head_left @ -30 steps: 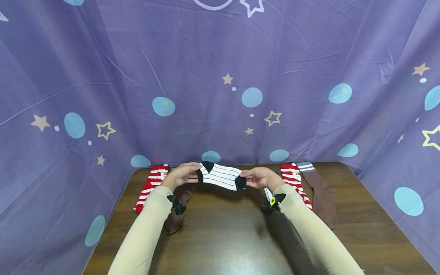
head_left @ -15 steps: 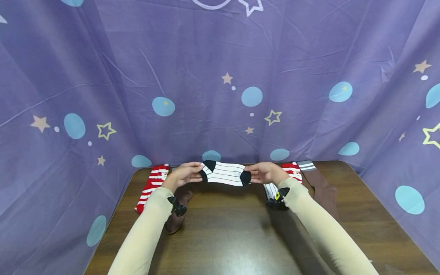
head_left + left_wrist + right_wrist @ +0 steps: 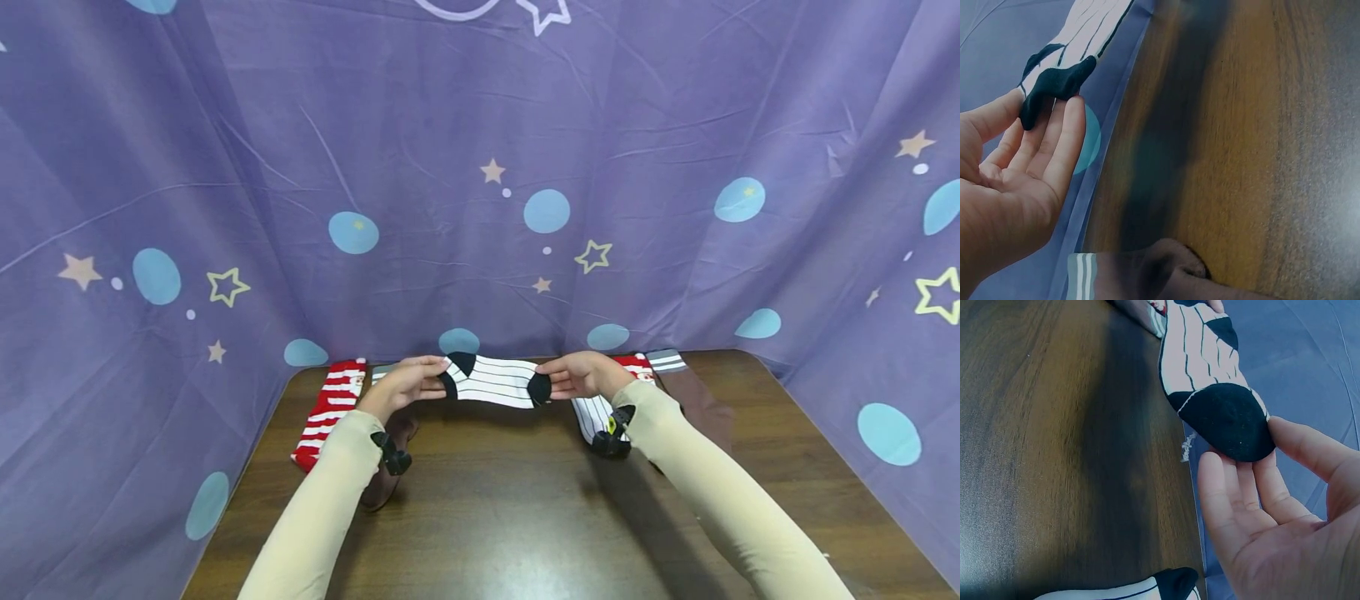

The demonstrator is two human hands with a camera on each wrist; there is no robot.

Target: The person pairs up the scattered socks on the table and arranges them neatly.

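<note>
Above the wooden table (image 3: 487, 517), the right hand (image 3: 588, 375) and left hand (image 3: 405, 385) held a striped white sock (image 3: 495, 381) sagging slightly between them. The right pinched its black toe (image 3: 538, 389), the left its narrower black cuff (image 3: 448, 384). It looked light, soft and stretchy, unlikely to slip; those ends seemed the best holds.

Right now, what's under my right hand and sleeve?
Parts of a white pinstriped sock, a red-striped sock and a brown sock show around your right hand and sleeve; the rest is covered.
</note>
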